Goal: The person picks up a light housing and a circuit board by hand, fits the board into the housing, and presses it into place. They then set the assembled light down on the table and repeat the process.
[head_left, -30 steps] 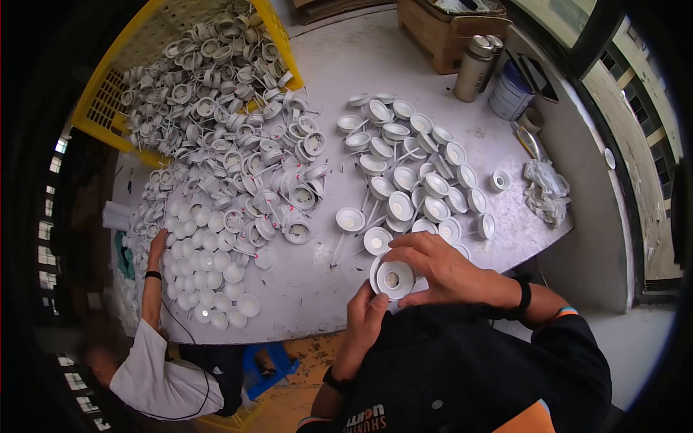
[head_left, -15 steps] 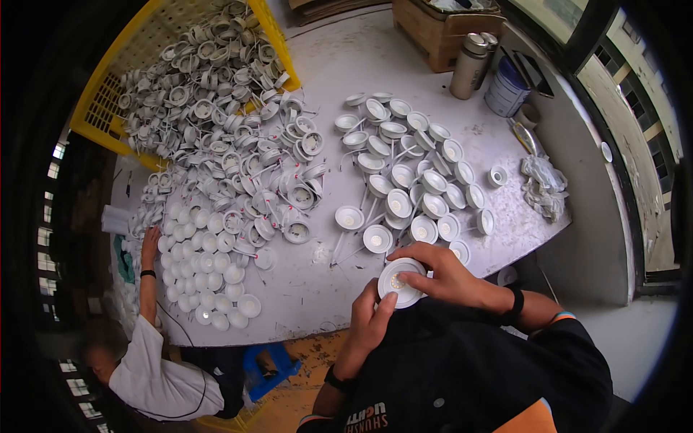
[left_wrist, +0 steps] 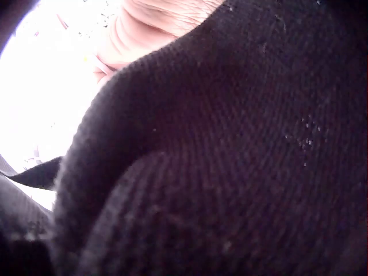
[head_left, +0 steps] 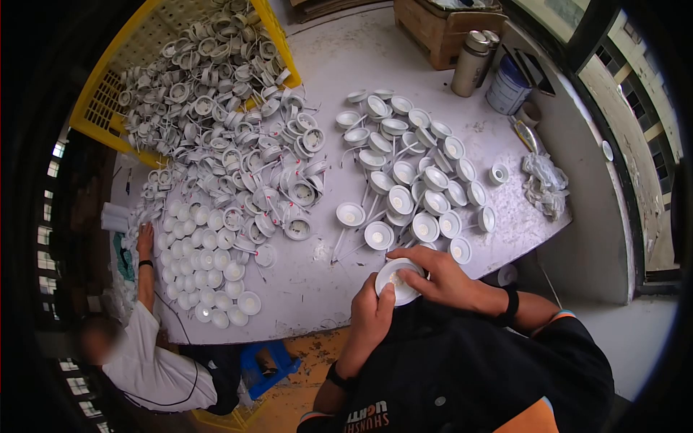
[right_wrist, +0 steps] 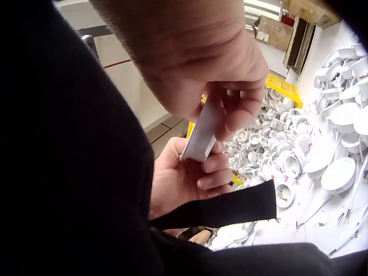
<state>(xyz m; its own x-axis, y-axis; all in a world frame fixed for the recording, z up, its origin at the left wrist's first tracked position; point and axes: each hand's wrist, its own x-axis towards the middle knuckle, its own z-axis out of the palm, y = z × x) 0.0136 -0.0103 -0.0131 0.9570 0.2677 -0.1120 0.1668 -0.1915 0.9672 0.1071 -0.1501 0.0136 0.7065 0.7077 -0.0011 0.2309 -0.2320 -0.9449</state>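
Observation:
Close to the front of my body, both hands hold a round white downlight (head_left: 388, 274) with small LED dots at its centre. My left hand (head_left: 369, 317) grips its left side, thumb on the face. My right hand (head_left: 447, 280) holds the opposite side, its thumb also reaching over the face. In the right wrist view the downlight (right_wrist: 201, 135) appears edge-on between the right hand above and the left hand (right_wrist: 172, 178) below, fingers curled behind it. Dark ribbed cloth (left_wrist: 218, 149) covers most of the left wrist view, with only some skin at its top.
Finished-looking downlights (head_left: 435, 179) with wires stand beyond my hands. White housings (head_left: 216, 101) spill from a yellow crate (head_left: 94, 108); white round covers (head_left: 209, 260) lie nearer. Flask (head_left: 471, 63), tub (head_left: 509, 88) and crumpled plastic (head_left: 545, 184) line the right edge. Another person (head_left: 155, 353) sits at left.
A second ago a smaller, deep white ring showed over the larger disc; now the flatter face with LED dots shows, thumbs on it. The other person's hand has shifted left.

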